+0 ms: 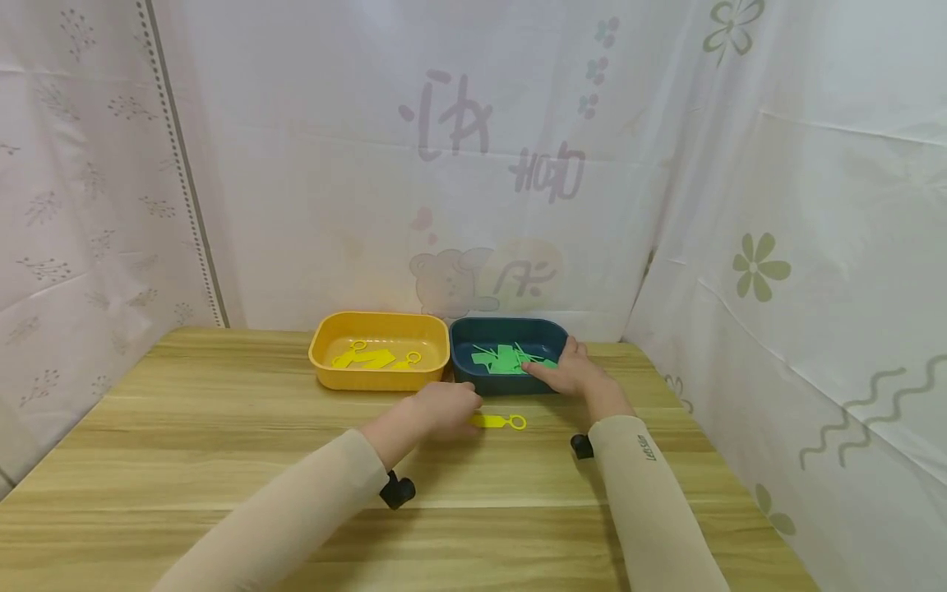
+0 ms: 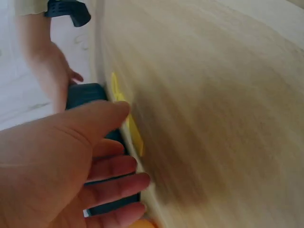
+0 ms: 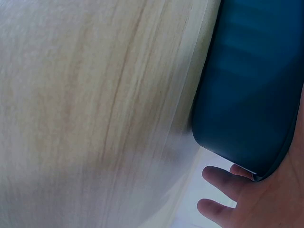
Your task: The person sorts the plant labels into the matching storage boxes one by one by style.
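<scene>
My left hand (image 1: 444, 409) is low over the table, at a flat yellow tag (image 1: 496, 421) with a ring at one end. In the left wrist view the thumb crosses in front of the yellow tag (image 2: 135, 135) and the fingers are loosely extended; no grip on it shows. My right hand (image 1: 573, 374) is at the right end of a dark blue bin (image 1: 510, 384), thumb over the rim above flat green pieces (image 1: 506, 359). From the right wrist, fingers (image 3: 223, 183) show spread past the corner of the blue bin (image 3: 251, 85).
A yellow bin (image 1: 377, 380) stands against the blue one on its left, with several flat yellow pieces (image 1: 373, 358) inside. Both sit near the back edge of the wooden table (image 1: 222, 460). Patterned white curtains (image 1: 333, 164) hang behind and at the sides.
</scene>
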`<state>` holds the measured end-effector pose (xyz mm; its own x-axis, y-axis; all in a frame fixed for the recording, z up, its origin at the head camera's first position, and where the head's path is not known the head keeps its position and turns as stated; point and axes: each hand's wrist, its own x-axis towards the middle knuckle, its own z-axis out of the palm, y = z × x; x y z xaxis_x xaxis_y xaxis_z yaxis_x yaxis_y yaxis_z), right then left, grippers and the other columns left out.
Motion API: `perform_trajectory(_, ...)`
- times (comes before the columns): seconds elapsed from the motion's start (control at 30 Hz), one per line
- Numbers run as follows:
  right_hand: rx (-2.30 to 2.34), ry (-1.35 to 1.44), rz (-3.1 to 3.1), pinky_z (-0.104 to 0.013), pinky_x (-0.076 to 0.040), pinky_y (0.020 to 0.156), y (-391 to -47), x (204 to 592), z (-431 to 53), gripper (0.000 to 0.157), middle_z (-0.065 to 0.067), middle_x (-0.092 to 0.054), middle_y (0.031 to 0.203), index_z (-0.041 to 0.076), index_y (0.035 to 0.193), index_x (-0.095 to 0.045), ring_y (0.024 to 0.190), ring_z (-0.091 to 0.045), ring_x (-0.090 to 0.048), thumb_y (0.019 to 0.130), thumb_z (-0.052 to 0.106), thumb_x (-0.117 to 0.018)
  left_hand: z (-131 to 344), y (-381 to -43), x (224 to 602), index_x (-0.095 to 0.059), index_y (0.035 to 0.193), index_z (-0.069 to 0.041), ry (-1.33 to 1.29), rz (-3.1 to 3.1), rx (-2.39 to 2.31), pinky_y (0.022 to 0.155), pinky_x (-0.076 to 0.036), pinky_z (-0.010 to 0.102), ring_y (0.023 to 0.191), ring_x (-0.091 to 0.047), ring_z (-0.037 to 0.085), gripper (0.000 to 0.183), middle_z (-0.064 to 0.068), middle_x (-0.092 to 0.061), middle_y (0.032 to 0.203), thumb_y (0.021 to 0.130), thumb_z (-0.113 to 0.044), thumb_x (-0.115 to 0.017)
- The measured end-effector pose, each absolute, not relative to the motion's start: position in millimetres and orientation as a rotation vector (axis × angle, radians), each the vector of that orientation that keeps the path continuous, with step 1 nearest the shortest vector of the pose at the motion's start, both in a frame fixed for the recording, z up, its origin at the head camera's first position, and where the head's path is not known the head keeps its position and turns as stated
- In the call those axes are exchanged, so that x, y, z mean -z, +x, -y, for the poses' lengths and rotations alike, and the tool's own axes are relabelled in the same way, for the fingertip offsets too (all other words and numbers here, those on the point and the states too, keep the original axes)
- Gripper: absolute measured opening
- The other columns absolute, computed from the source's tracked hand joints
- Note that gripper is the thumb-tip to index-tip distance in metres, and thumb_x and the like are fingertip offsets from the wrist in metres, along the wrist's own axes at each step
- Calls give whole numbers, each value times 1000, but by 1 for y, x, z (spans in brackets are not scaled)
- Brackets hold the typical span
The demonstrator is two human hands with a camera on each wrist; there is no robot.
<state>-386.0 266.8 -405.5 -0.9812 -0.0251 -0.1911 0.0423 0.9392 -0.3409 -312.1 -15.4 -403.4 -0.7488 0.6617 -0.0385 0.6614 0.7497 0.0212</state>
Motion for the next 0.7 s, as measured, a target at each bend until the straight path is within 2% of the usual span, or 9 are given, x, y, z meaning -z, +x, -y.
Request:
perform_trajectory(0.17, 503, 2, -2902, -74, -27, 129, -387, 406, -269, 142, -38, 9, 178, -11, 168, 17, 160, -64, -24, 94, 92, -48, 12, -310, 406, -80, 103, -15, 1078, -2904, 40, 76, -60, 36, 78, -58, 16, 22, 2, -66, 101, 104, -36, -77)
perform_trajectory(0.43, 478, -17, -2904, -69, -28, 131, -390, 405, -268, 144, -39, 11, 178, -11, 169, 15, 161, -61, -25, 93, 95, -46, 10, -311, 408, -80, 102, -15, 1130, -2913, 41, 78, -60, 33, 82, -58, 15, 12, 0, -70, 99, 102, -27, -79)
perform_trajectory(0.7, 484, -8, -2905, -71, -28, 130, -389, 405, -268, 143, -39, 9, 178, -12, 168, 16, 161, -61, -24, 93, 93, -47, 9, -310, 409, -78, 94, -15, 1153, -2899, 21, 70, -54, 31, 75, -58, 15, 15, -1, -71, 90, 100, -28, -82)
